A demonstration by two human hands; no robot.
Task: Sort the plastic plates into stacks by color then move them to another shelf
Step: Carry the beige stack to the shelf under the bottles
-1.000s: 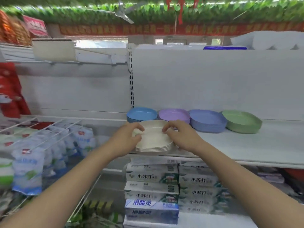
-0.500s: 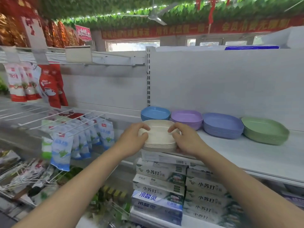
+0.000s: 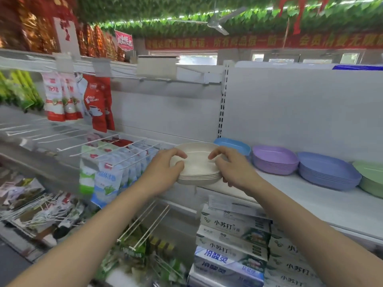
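Both hands clamped on a stack of cream-white shallow plastic plates point(image 3: 196, 164): left hand point(image 3: 163, 172) curled round the left rim, thumb over the top edge, fingers under; right hand point(image 3: 232, 168) on the right rim, same grip. Stack sits at the left front corner of the white metal shelf point(image 3: 321, 206); cannot tell if its base touches the shelf edge or hangs just above it. Roughly five or six plates in it, rims nested. Behind and to the right, in a row along the shelf's back panel: a light-blue plastic plate stack point(image 3: 234, 145), partly hidden by the cream one; a lilac plastic plate stack point(image 3: 273, 159) just beside it; a periwinkle-blue plastic plate stack point(image 3: 327, 172), the tallest; then a pale-green plastic plate stack point(image 3: 371, 179), cut off by the frame edge. Colours are separated, one per pile. Below the shelf: stacked white-and-green toothpaste cartons point(image 3: 234, 230) with Chinese lettering. Left bay: wire peg hooks carrying blue-and-white sachets point(image 3: 105, 179), red-and-white pouches point(image 3: 62, 96) hung higher up. Red banner point(image 3: 259, 41) and green leaf garland point(image 3: 186, 19) overhead, ceiling fan point(image 3: 217, 22) blurred.
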